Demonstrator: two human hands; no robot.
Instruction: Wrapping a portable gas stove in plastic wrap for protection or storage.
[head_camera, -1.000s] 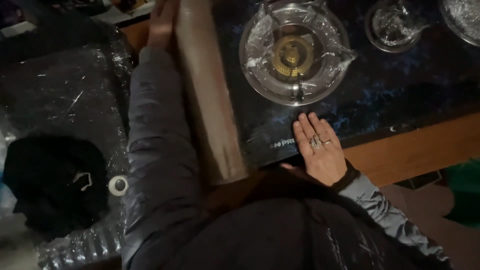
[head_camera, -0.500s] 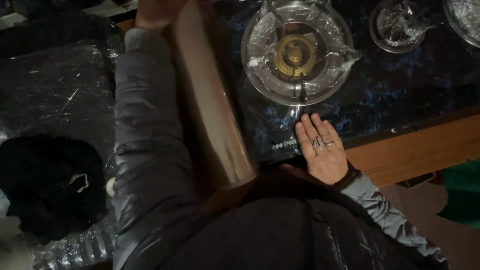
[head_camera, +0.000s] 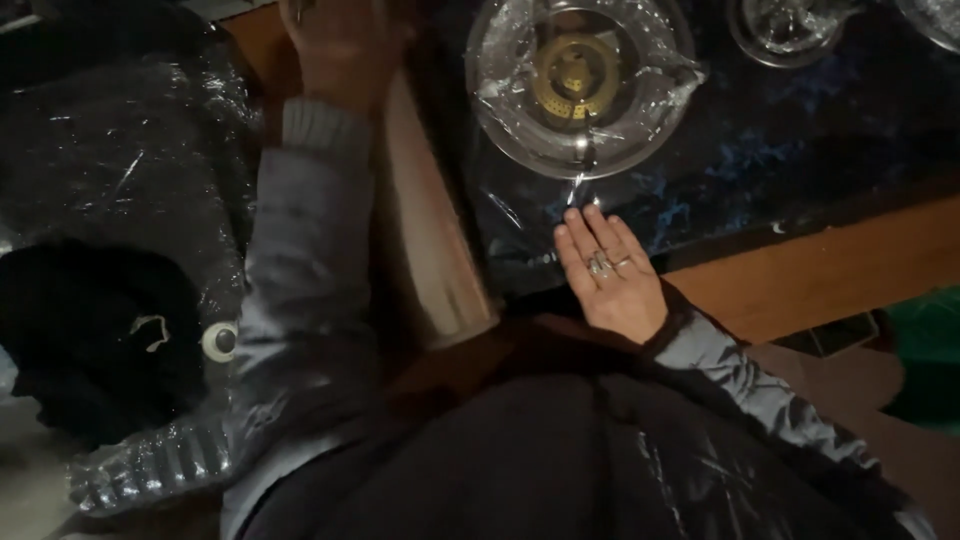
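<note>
A: Head view. Long roll of clear film (head_camera: 425, 250) lying on the dark stove top (head_camera: 800, 170), near end by the torso, far end under the left hand (head_camera: 335, 45).
B: Left hand state?
A: Laid over the far end of the roll, fingers curled round it; looks like a grasp, though top edge of frame cuts the fingertips. Right hand (head_camera: 605, 275) flat and released, palm down, rings on two fingers, pressing the film just near of the burner (head_camera: 575, 80).
B: Handling?
A: Judged: roll stiff along its length, moderately heavy, smooth and likely slippery. Best taken at the two ends. Film itself thin, clingy, tears easily; already stretched over the burner and wrinkled.
B: Rest of scene?
A: Second burner (head_camera: 790, 30) far right, also wrapped. Wooden table edge (head_camera: 830, 270) right. Dark plastic-covered bulk (head_camera: 130, 170) left, small tape roll (head_camera: 220, 340) near it.
B: Hidden?
A: Middle of roll partly behind left sleeve. Loose film edge hard to make out in dim light. Left bulk unidentifiable.
</note>
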